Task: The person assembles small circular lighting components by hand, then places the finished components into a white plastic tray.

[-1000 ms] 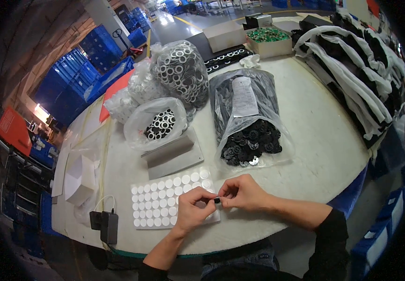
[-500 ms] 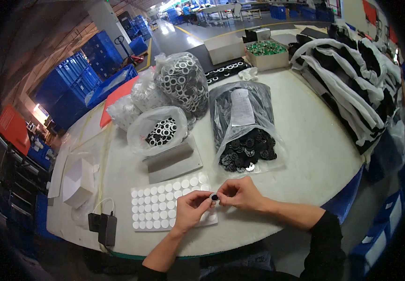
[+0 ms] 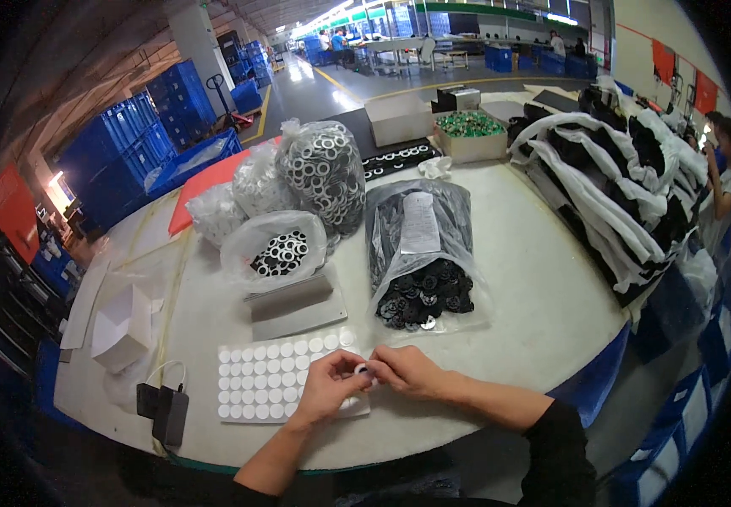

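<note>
A small round black-and-white ring piece (image 3: 361, 369) is pinched in the fingertips of my left hand (image 3: 327, 389), above the right part of a sheet of white discs. The fingers of my right hand (image 3: 409, 372) are pressed together at the ring's right edge and partly cover it. Below both hands lies the sheet of round white discs (image 3: 255, 380), set in rows. Just beyond my right hand, an open clear bag (image 3: 386, 253) spills black round notched parts (image 3: 424, 296). A grey angled metal stand (image 3: 298, 317) is behind the sheet.
An open bag of black-and-white rings (image 3: 285, 253) and a tall tied bag of rings (image 3: 323, 173) stand beyond the stand. A black adapter (image 3: 171, 414) and white box (image 3: 122, 329) are at left. Wrapped black parts (image 3: 602, 186) and a box of green pieces (image 3: 471, 135) are farther right.
The view has tilted up, showing more of the hall. Both hands stay together at the ring, and my right fingers now cover more of it.
</note>
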Demonstrator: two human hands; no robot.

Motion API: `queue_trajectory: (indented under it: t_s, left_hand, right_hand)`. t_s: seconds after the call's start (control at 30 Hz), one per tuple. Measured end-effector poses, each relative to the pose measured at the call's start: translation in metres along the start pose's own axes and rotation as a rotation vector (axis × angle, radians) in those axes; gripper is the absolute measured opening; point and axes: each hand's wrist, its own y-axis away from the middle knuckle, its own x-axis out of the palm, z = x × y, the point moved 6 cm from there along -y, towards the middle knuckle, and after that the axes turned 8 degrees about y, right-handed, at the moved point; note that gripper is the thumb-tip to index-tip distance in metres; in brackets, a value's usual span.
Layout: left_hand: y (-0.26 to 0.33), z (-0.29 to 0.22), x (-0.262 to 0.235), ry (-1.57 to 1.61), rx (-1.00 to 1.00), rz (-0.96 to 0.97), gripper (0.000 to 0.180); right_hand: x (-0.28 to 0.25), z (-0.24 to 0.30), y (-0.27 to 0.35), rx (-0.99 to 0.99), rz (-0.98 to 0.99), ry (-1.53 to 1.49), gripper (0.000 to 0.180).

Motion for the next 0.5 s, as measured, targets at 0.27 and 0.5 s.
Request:
queue_trajectory:
  t_s: [0.27, 0.5]
  left_hand:
    - [0.006, -0.024, -0.043, 0.154, 0.023, -0.332, 0.010]
    - [-0.093, -0.103, -0.111, -0.348, 0.254, -0.256, 0.017]
  right_hand:
    - [-0.061, -0.030, -0.013, 0.172, -0.151, 0.632, 0.019]
    - [-0.060, -0.046, -0.013, 0.266, -0.188, 0.540, 0.012]
